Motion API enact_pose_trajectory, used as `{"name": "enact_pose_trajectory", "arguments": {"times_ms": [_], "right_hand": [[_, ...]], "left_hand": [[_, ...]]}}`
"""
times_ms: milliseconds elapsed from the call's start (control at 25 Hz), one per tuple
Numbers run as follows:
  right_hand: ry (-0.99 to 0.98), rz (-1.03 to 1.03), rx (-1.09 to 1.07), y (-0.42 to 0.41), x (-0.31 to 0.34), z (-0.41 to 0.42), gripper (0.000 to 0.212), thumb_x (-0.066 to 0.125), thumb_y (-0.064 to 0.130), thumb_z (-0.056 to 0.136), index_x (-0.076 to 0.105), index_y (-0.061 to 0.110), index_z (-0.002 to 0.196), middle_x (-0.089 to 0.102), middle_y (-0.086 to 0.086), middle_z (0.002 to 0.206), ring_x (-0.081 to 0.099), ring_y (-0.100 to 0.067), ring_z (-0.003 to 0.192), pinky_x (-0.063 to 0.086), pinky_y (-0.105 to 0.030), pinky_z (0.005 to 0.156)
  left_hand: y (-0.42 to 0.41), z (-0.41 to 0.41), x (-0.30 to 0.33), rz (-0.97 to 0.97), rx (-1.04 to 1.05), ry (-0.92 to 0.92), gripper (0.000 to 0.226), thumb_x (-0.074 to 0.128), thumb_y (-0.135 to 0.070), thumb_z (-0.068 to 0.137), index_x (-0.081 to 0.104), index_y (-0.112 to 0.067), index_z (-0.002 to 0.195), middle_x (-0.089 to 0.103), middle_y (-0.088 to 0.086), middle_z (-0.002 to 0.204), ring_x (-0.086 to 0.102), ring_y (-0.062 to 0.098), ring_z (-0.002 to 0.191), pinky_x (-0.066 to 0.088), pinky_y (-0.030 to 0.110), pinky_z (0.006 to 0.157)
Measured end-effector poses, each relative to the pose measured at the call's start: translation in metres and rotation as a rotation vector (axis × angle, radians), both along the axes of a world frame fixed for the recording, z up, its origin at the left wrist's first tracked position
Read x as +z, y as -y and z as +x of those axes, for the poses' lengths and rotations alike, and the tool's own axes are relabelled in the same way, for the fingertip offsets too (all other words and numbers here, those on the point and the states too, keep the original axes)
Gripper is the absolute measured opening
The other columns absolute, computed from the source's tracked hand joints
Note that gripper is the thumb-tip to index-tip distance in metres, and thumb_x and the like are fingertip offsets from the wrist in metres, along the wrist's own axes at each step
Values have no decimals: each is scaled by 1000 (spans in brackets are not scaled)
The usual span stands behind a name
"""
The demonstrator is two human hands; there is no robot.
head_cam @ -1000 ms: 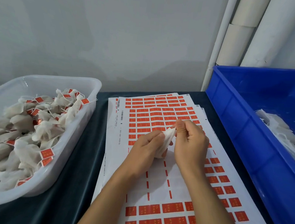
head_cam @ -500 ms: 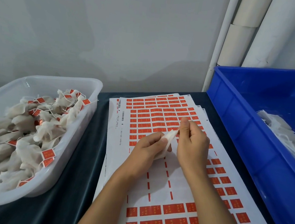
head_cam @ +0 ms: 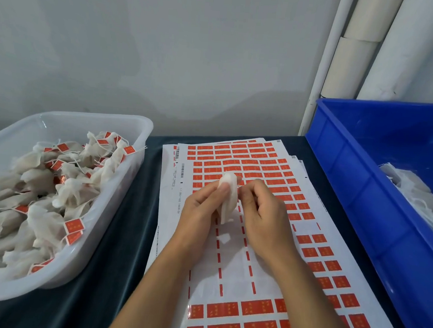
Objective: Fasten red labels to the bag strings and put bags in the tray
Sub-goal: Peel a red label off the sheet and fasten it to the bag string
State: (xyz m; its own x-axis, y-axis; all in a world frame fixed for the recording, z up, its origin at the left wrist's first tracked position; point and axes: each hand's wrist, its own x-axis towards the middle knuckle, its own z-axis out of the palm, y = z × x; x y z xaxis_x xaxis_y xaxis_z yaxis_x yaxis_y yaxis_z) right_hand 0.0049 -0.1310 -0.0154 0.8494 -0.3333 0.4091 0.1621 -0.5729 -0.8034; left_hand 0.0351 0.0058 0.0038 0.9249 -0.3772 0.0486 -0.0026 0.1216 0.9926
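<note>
At the centre of the frame both hands meet over a spread of label sheets. The left hand grasps a small white bag, thumb pressed across its upper part, the bag standing roughly upright between the two hands and lifted clear of the paper. The right hand sits just beside it with fingers curled in toward the bag's top edge; they seem to pinch something fine there, but whether it is the string or a label I cannot tell, as it is too small to make out. The sheets lie fanned on a dark table, rows of red labels filling the top and bottom of the uppermost sheet, with a bare stretch under the wrists where only thin red strips remain. At the left of the frame a clear plastic tray holds a heap of bags, many with red tags on their strings. At the right a blue bin holds a pile of plain white bags against its far side. Behind everything is a grey wall, and white pipes run up the upper right corner.
</note>
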Motion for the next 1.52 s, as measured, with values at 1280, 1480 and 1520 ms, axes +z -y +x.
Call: {"name": "enact_pose_trajectory", "arguments": {"times_ms": [1280,1480,1520], "right_hand": [[-70,414,72,14,11,2,15,73,45,90,72,30,86,73,15,86,71,-5,85,60,-20,65],[-86,417,63,13,9,2,16,73,46,90,71,30,87,73,17,88,70,0,87,59,-18,64],[-89,422,63,14,9,2,18,72,47,89,72,30,88,73,17,88,70,0,87,59,-18,65]], "left_hand": [[12,-1,-11,373,-55,216,5,69,-32,95,72,-30,94,71,-17,85,69,3,85,51,9,66],[16,-2,-14,385,43,252,3,72,-29,95,71,-30,92,71,-19,87,69,3,87,52,9,66],[16,-2,-14,386,49,257,3,72,-29,95,70,-30,92,71,-19,87,69,3,86,52,9,65]]}}
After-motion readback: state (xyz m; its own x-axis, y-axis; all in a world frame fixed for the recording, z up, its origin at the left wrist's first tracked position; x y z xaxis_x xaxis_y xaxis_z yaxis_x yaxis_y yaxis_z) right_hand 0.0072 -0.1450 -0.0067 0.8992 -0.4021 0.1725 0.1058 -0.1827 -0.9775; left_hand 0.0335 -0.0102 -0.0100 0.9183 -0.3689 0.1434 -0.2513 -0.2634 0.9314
